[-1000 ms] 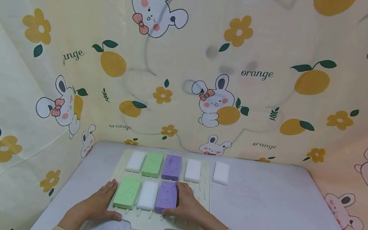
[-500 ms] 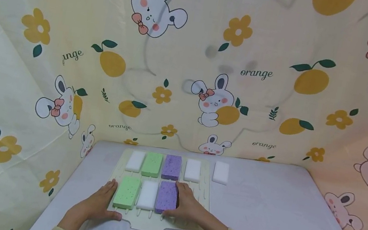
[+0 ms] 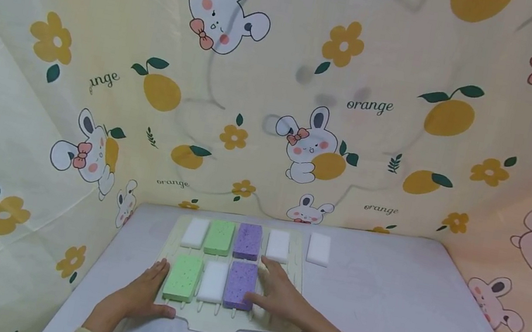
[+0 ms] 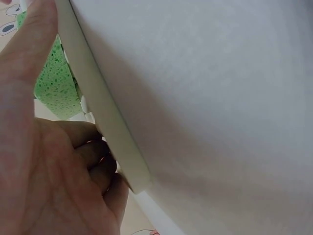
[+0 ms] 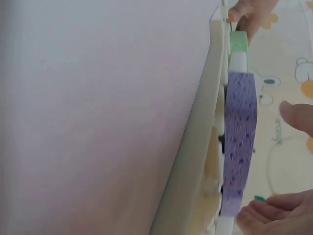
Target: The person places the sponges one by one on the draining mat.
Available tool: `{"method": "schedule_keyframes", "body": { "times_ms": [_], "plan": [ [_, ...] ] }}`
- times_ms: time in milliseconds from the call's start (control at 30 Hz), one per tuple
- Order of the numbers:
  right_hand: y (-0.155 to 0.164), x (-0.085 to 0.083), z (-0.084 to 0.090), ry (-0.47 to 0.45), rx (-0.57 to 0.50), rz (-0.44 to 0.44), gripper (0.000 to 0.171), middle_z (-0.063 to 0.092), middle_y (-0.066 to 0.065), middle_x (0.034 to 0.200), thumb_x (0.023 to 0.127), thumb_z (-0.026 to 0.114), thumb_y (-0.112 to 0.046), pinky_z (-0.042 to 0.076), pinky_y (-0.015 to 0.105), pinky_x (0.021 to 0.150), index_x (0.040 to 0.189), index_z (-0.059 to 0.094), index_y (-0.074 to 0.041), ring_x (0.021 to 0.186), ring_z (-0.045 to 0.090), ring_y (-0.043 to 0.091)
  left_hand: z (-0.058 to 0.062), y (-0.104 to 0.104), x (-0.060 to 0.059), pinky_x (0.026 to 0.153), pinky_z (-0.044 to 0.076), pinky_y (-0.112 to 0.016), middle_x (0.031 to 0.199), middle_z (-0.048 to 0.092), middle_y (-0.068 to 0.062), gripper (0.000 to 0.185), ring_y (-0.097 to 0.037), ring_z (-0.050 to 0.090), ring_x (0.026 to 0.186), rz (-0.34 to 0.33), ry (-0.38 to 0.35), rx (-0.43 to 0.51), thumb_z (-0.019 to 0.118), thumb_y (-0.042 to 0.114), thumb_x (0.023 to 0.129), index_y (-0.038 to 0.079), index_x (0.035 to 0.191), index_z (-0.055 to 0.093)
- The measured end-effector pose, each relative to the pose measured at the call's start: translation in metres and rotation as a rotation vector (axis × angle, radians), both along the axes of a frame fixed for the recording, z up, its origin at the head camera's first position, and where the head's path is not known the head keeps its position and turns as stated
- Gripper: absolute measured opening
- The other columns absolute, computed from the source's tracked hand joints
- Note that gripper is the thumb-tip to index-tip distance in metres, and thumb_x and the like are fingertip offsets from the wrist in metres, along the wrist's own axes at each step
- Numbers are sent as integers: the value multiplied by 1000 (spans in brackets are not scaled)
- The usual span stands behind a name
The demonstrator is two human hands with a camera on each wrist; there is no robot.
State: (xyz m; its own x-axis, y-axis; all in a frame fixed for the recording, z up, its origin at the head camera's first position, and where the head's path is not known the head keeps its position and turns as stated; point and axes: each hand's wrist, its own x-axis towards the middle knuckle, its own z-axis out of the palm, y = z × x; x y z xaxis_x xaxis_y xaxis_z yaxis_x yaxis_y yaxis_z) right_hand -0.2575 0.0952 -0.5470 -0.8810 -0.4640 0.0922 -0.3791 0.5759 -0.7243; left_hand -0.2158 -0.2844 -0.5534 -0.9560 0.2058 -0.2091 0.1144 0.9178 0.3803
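Note:
A cream board (image 3: 211, 323) with small pegs lies on the table, bearing two rows of sponges. In its front row stand a green sponge (image 3: 183, 277), a white sponge (image 3: 213, 282) and a purple sponge (image 3: 239, 281). My left hand (image 3: 141, 291) rests at the board's front-left corner, thumb along the front edge and fingers by the left side; the left wrist view shows its fingertips against the rim. My right hand (image 3: 282, 294) hovers just right of the front purple sponge, thumb and fingers spread apart. In the right wrist view, a gap separates that thumb from the purple sponge (image 5: 239, 129).
Across the back row sit a white sponge (image 3: 195, 232), a green sponge (image 3: 219, 237), a purple sponge (image 3: 248, 240) and another white sponge (image 3: 278, 245). One loose white sponge (image 3: 319, 249) lies on the table (image 3: 380, 305) right of the board. A printed curtain (image 3: 270, 83) rises behind.
My right hand has loosened from the front purple sponge and shifted slightly right, its fingers spreading. The sponges and my left hand stay where they were.

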Motion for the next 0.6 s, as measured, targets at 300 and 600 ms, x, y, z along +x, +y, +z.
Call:
{"method": "schedule_keyframes", "body": {
  "times_ms": [300,600],
  "plan": [
    [28,-8,5,36,-28,-5,96,41,19,167,94,83,-45,36,65,124,166,34,-4,155,38,42,-1,0,-1,130,26,-61,174,20,-30,135,-49,21,161,-7,6,-2,88,67,74,-10,165,26],
    [60,-17,8,10,1,-49,96,37,23,169,94,84,-46,35,70,123,167,35,-7,156,34,47,0,0,0,130,25,-62,174,20,-30,136,-49,20,161,0,-4,1,89,67,73,-10,165,25]
  ]
}}
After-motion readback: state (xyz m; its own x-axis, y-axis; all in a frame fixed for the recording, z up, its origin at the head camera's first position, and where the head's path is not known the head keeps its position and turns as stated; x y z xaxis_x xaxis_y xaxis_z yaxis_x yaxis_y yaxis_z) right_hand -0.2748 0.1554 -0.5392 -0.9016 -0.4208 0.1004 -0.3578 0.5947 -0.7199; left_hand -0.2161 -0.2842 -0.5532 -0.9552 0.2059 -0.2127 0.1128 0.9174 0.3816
